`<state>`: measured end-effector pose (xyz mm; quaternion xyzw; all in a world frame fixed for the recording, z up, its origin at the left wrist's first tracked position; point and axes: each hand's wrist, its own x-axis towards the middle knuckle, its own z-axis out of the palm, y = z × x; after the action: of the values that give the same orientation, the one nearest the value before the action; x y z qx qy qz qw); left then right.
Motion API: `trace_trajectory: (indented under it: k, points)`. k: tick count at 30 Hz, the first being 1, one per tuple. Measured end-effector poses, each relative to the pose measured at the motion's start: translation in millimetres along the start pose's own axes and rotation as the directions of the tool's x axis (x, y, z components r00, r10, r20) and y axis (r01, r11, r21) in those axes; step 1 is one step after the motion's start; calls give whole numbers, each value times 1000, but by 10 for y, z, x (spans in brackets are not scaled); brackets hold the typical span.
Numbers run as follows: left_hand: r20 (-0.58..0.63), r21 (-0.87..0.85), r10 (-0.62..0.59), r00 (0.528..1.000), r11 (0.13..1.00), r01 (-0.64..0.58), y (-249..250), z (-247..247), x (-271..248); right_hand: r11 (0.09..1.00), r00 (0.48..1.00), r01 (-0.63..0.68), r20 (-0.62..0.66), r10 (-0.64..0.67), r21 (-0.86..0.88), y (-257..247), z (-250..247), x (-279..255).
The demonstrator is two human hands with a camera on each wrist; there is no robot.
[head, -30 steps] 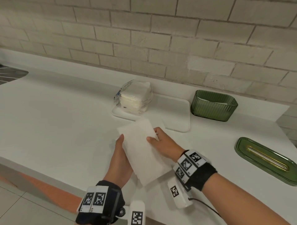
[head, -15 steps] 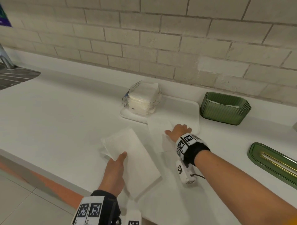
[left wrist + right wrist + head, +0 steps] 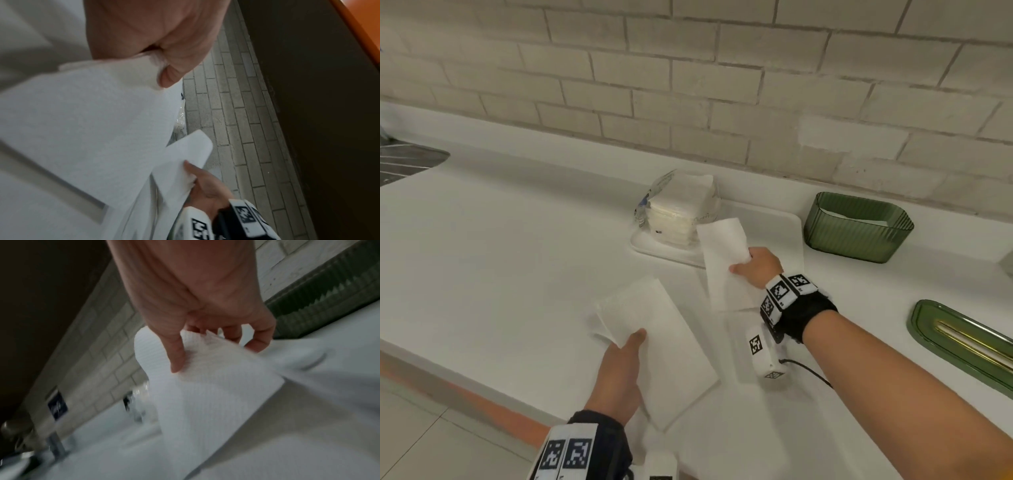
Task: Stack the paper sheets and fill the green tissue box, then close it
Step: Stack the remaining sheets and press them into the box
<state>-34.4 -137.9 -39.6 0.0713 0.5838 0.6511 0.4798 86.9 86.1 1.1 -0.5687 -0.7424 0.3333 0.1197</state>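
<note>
My left hand [image 3: 625,356] holds a small stack of white paper sheets [image 3: 664,346] above the counter's near edge, thumb on top; the stack [image 3: 86,123] fills the left wrist view. My right hand [image 3: 755,267] pinches a single white sheet [image 3: 724,253] and lifts it off the counter, thumb [image 3: 175,353] on its upper face, fingers curled beneath. The green ribbed tissue box [image 3: 858,228] stands open at the back right with some white paper inside. Its green lid [image 3: 962,342] with a gold slot lies at the right edge.
A white tray [image 3: 774,229] by the wall carries a plastic-wrapped pack of paper [image 3: 681,212]. A sink [image 3: 404,162] lies at the far left. The brick wall runs along the back of the white counter [image 3: 500,246].
My right hand let go of the stack, reached toward the tray, took a loose sheet and now lifts it. My left hand keeps the stack, shifted slightly left.
</note>
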Motion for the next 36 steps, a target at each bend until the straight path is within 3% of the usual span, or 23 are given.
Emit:
trace_trajectory:
  k: [4, 10, 12, 15, 17, 19, 20, 24, 27, 30, 34, 36]
  points:
    - [2, -20, -9, 1000, 1000, 9, 1, 110, 76, 906, 985, 160, -119, -122, 392, -81, -626, -235]
    - [102, 23, 0, 995, 1000, -2, -14, 463, 65, 746, 987, 159, -99, -125, 647, 190, -1192, -612]
    - [120, 36, 4, 993, 999, -9, -42, 560, 54, 783, 990, 138, -84, -110, 606, 381, -1256, -724]
    - [132, 44, 3, 991, 999, -9, -93, 652, 17, 914, 993, 13, 104, -60, 405, 719, -1231, -939]
    - [147, 39, -7, 989, 999, 1, -115, 692, -34, 996, 968, -43, 250, 22, 79, 946, -1162, -1072]
    - [155, 37, -16, 988, 999, 10, -138, 721, -75, 955, 955, -54, 263, 135, -291, 1147, -1066, -1183]
    - [156, 38, -18, 988, 999, 12, -153, 732, -84, 926, 954, -75, 242, 174, -371, 1253, -1007, -1215]
    - [148, 46, -27, 989, 999, 20, -221, 771, -78, 867, 942, -211, 143, 304, -451, 1488, -726, -1306]
    - [150, 52, -45, 988, 998, 37, -289, 779, -71, 811, 939, -274, 40, 342, -517, 1499, -628, -1370]
    - [132, 98, -60, 989, 994, 47, -361, 750, -53, 797, 936, -280, 31, 350, -534, 1503, -591, -1355]
    - [104, 104, -71, 992, 993, 60, -403, 690, -53, 871, 923, -286, 129, 362, -400, 1450, -711, -1327]
    - [92, 90, -70, 993, 994, 61, -406, 649, -51, 922, 940, -261, 141, 310, -285, 1339, -877, -1322]
